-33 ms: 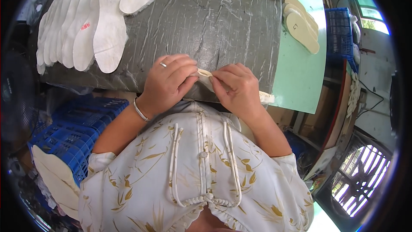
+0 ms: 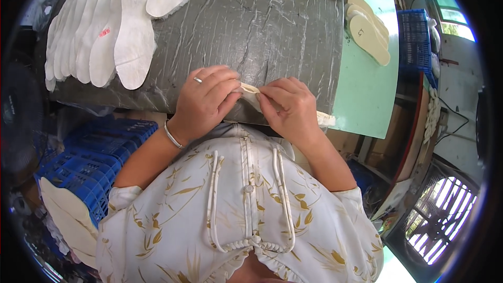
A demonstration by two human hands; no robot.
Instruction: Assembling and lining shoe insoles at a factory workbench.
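Observation:
A cream insole lies along the near edge of a table covered in wrinkled grey sheeting. My left hand, with a ring and a bracelet at the wrist, pinches one end of it. My right hand pinches it from the other side, fingertips almost meeting those of the left. The insole's far end pokes out past my right wrist. Most of the insole is hidden under my hands.
Several white insoles overlap in a row at the table's far left. Cream insoles lie on a green surface at the right, near a blue basket. Blue crates and more insoles sit at lower left.

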